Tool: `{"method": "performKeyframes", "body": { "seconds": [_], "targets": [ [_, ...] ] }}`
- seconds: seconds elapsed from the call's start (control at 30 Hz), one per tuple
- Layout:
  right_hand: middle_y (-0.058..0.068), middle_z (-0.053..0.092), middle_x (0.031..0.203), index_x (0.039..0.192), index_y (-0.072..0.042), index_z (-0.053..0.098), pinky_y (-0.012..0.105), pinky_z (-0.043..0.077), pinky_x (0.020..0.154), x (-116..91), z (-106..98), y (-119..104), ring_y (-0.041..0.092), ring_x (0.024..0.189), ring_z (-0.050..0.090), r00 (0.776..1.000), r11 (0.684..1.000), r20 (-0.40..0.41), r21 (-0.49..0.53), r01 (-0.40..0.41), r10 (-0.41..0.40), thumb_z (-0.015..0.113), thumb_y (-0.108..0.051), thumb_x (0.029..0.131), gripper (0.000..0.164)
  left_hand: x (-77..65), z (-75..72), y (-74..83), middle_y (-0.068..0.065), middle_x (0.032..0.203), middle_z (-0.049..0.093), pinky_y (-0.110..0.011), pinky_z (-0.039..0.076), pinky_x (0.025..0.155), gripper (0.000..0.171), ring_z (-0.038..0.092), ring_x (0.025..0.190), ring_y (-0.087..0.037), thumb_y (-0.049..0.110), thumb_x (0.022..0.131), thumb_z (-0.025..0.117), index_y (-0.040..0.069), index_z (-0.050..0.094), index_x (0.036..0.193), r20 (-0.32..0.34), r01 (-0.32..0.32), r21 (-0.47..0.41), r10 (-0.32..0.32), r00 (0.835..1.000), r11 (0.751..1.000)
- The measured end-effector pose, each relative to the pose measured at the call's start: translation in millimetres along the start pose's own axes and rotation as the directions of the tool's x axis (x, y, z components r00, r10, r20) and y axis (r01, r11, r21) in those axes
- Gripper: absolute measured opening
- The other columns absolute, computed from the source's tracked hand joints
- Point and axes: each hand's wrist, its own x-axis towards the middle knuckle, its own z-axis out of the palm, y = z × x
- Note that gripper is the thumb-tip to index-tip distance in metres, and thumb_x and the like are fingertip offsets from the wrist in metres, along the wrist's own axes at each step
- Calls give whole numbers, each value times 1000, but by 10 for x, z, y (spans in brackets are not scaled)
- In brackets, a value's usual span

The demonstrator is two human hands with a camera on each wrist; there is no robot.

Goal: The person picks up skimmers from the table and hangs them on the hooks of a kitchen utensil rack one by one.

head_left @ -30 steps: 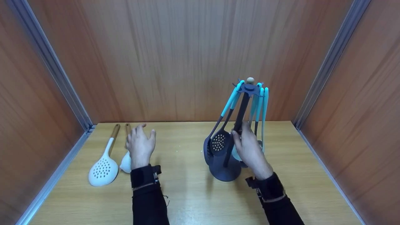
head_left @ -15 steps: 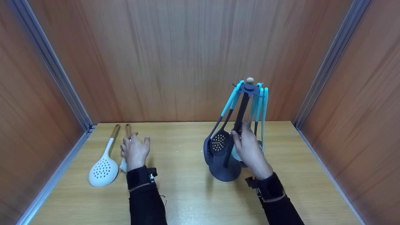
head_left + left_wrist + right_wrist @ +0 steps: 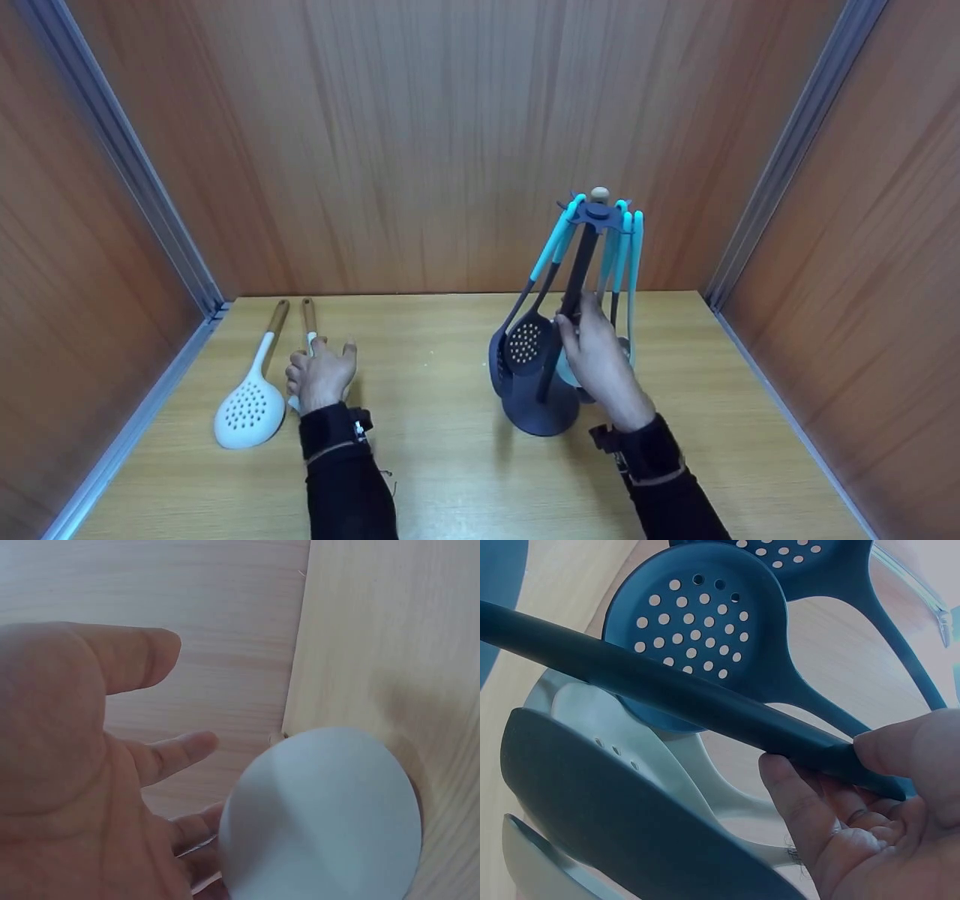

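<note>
My left hand [image 3: 322,375] hovers over a white ladle [image 3: 308,315] with a wooden handle, fingers spread and thumb apart. In the left wrist view the ladle's round white bowl [image 3: 330,817] is close by; some fingertips pass behind it, and whether they touch cannot be told. My right hand [image 3: 600,356] grips the dark pole [image 3: 667,697] of a utensil stand, thumb on one side and fingers on the other. Turquoise-handled utensils hang around that stand, among them a dark skimmer [image 3: 697,622] with round holes. The stand's dark base [image 3: 536,416] sits on the table.
Left of the ladle lies a white skimmer [image 3: 250,416] with a wooden handle. Wooden panels enclose the table [image 3: 450,465] at the back [image 3: 450,150] and both sides, with metal strips along the corners.
My left hand has come nearer and a little left, lower over the ladle, uncovering more of its handle. My right hand stays on the pole.
</note>
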Motion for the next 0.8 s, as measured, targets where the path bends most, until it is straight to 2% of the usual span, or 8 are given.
{"method": "performKeyframes", "body": {
  "seconds": [0.2,0.37,0.5,0.63,0.8],
  "targets": [
    [15,65,119,137,-1,48,43,61,82,-4,21,17,28,100,69,998,998,-34,9,55,-55,50,-17,112,29,94,25,-107,-50,161,12,-75,9,125,78,9,152,-68,48,105,43,1,24,163,21,13,-11,-13,1000,1000],
    [15,64,121,139,-2,48,46,63,87,4,22,15,29,107,71,999,999,-30,9,45,-45,50,-17,112,31,173,64,-187,-48,160,19,-76,13,122,78,13,150,-69,48,104,44,1,25,163,24,29,-5,-29,999,1000],
    [15,64,123,140,-3,47,47,64,92,7,23,16,30,112,71,999,1000,-26,1,31,-31,51,-17,112,32,99,33,-149,-49,160,22,-76,12,122,80,14,148,-70,48,104,41,0,20,164,43,46,8,-46,998,999],
    [15,65,123,141,-2,47,48,64,92,9,23,16,31,112,71,999,999,-29,-3,32,-32,51,-17,112,33,58,11,-131,-50,159,24,-76,12,122,80,16,148,-70,47,104,40,-3,19,163,30,43,15,-44,999,999],
    [15,65,122,142,-3,46,47,64,90,5,22,17,31,110,72,999,1000,-28,0,29,-29,51,-17,112,33,75,17,-146,-49,158,27,-74,14,122,79,18,149,-67,47,104,40,-3,20,163,22,54,21,-55,998,998]
  ]
}}
